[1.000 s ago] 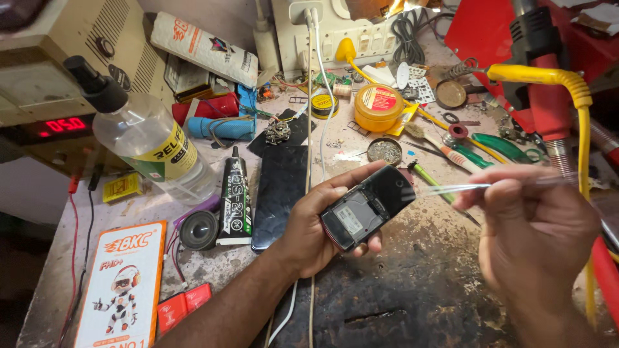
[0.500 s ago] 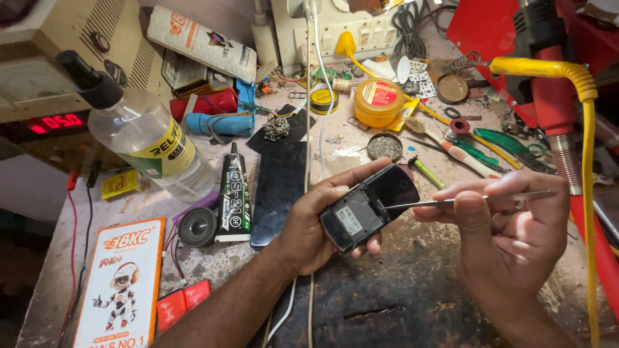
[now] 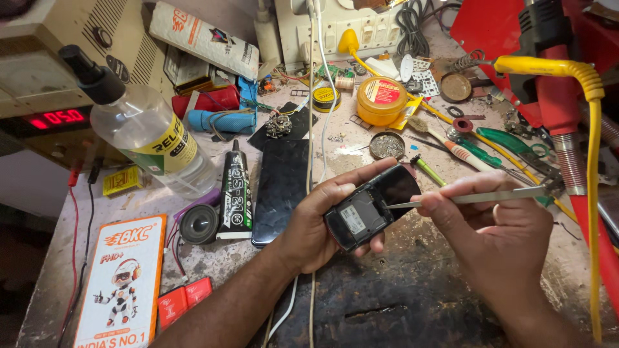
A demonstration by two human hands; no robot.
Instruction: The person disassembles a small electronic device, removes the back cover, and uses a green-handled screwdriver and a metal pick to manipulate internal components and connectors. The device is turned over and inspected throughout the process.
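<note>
Your left hand [image 3: 316, 225] is curled shut around a small black phone [image 3: 371, 206], thumb along its near side and fingers wrapped over the far edge, holding it tilted just above the middle of the bench [image 3: 412, 303] with its open back facing you. Your right hand [image 3: 496, 238] pinches a pair of metal tweezers [image 3: 477, 198] between thumb and forefinger, fingers closed tight on the shaft; the tips touch the phone's open back near its right edge.

Just left of your left hand a larger dark phone [image 3: 280, 190] lies flat, screen side up, with a black glue tube [image 3: 236, 190] beside it and a small round speaker [image 3: 198, 223] at the tube's near end. Further left a clear plastic bottle [image 3: 151, 138] with a black nozzle leans against a beige power supply [image 3: 45, 77] with a red lit display, at the bench's left edge. An orange and white carton [image 3: 122, 280] lies at the near left corner. Toward the far edge sit an orange round tin [image 3: 382, 100] and a smaller dish of metal bits [image 3: 387, 145]. A yellow cable [image 3: 590, 161] runs down the right edge, past a red tool stand [image 3: 509, 32] at the far right corner
</note>
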